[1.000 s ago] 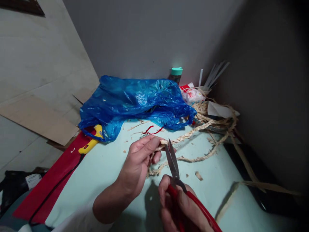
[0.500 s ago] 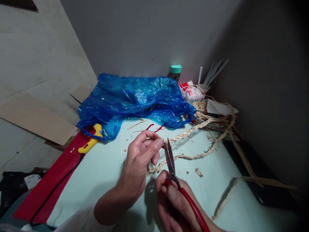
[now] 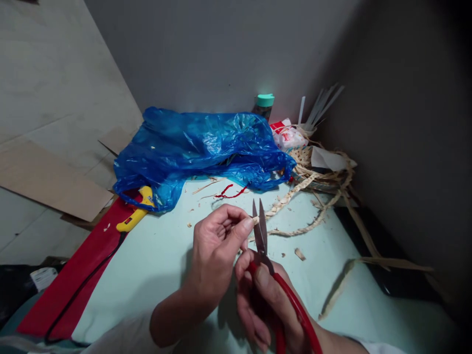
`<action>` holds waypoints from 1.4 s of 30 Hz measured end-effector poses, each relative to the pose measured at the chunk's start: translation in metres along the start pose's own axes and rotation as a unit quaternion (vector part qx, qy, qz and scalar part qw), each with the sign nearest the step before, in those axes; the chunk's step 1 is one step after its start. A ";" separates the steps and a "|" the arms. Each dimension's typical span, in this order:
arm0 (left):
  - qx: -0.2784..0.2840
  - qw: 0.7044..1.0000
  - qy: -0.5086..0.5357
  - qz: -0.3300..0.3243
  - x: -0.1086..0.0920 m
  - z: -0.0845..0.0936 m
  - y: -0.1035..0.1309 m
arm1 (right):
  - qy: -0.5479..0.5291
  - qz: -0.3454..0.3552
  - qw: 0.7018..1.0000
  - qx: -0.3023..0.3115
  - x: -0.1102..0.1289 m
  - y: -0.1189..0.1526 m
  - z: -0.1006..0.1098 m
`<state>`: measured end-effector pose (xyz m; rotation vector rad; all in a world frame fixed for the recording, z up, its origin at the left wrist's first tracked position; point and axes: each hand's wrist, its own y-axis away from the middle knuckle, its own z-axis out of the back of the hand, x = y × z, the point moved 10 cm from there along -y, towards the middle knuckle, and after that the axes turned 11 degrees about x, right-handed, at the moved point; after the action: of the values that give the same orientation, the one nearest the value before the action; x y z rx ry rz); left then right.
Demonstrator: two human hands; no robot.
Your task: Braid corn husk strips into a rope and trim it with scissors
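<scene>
My left hand (image 3: 217, 248) pinches the end of a pale braided straw cord (image 3: 289, 197) between thumb and forefinger. In my right hand (image 3: 271, 302) is a pair of red-handled scissors (image 3: 261, 236), held with the points upward. The blades are slightly parted and straddle the cord right beside my left fingertips. From there the braid runs up and right to a bundle of straw (image 3: 324, 179). A second stretch of braid loops below it across the pale green table surface (image 3: 147, 275).
A crumpled blue plastic bag (image 3: 202, 147) lies at the back. Left of it is a yellow-handled tool (image 3: 134, 216) with a black cable on a red strip (image 3: 70, 290). A green-lidded jar (image 3: 264, 105) and white sticks (image 3: 324, 105) stand behind. A black flat object (image 3: 391, 275) lies right, with straw strips across it.
The scissors have come up slightly, and their blades now sit around the cord at my left fingertips. The view has shifted a little. My left hand keeps its pinch.
</scene>
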<state>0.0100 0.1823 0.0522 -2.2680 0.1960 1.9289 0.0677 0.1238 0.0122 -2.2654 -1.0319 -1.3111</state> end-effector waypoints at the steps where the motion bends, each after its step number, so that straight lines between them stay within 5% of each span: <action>1: 0.000 1.000 0.000 -0.001 0.001 -0.001 0.001 | 0.006 0.001 1.000 0.003 0.000 0.000 -0.001; 13: 0.002 1.000 -0.013 -0.014 -0.006 -0.004 -0.003 | 0.074 0.023 0.996 -0.037 0.014 0.001 0.018; 19: 0.007 1.000 0.002 -0.002 -0.004 0.002 -0.009 | 0.136 0.136 0.953 -0.234 0.076 0.022 0.075; 23: 0.032 0.998 -0.051 -0.022 -0.013 -0.005 -0.008 | 0.153 0.130 0.947 -0.249 0.090 0.021 0.091; 30: 0.043 0.985 -0.164 -0.030 -0.017 -0.014 -0.011 | 0.176 0.175 0.934 -0.258 0.106 0.022 0.095; 35: 0.095 0.993 -0.072 -0.013 -0.012 -0.016 -0.016 | 0.234 0.251 0.894 -0.286 0.135 0.031 0.094; 42: 0.112 0.994 -0.006 0.004 -0.006 -0.002 -0.028 | 0.255 0.284 0.891 -0.244 0.151 0.017 0.077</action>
<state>0.0170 0.2093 0.0599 -2.1130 0.4002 1.8224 0.1751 0.2220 0.1013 -2.0780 0.1620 -1.8544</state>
